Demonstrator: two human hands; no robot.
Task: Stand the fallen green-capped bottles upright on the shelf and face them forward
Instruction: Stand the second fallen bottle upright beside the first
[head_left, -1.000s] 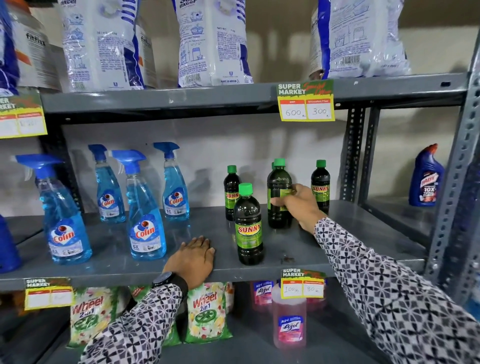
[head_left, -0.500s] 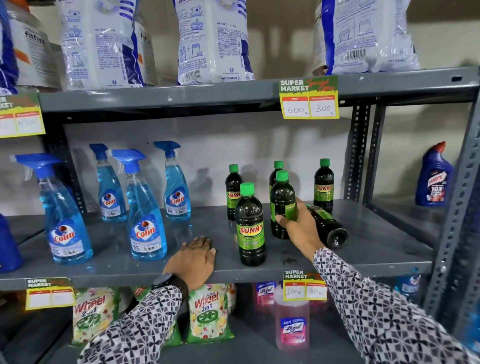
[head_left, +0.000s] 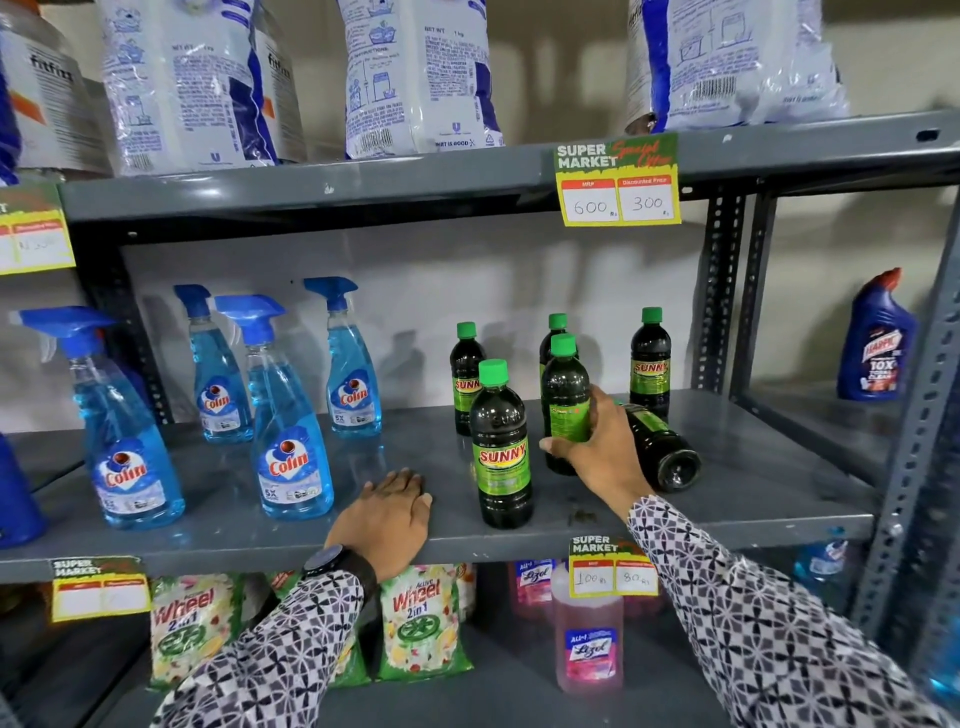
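Several dark green-capped Sunny bottles stand on the grey middle shelf (head_left: 753, 483). My right hand (head_left: 597, 447) is wrapped around one upright bottle (head_left: 563, 395), whose label faces sideways. Right behind that hand one bottle lies fallen (head_left: 662, 452), its base pointing toward me. The front bottle (head_left: 501, 457) stands with its label forward. Others stand at the back left (head_left: 466, 379), back middle (head_left: 556, 327) and back right (head_left: 649, 364). My left hand (head_left: 387, 512) rests flat on the shelf's front edge, holding nothing.
Blue Colin spray bottles (head_left: 288, 441) fill the shelf's left half. Detergent bags (head_left: 415, 73) sit on the shelf above, Wheel packs (head_left: 421, 623) and a pink Lizol bottle (head_left: 589, 634) below. A blue Harpic bottle (head_left: 878, 343) stands in the right bay behind an upright post (head_left: 719, 291).
My right hand drew the upright bottle forward along the shelf toward the front. The fallen bottle came into view behind it. The left hand stayed put.
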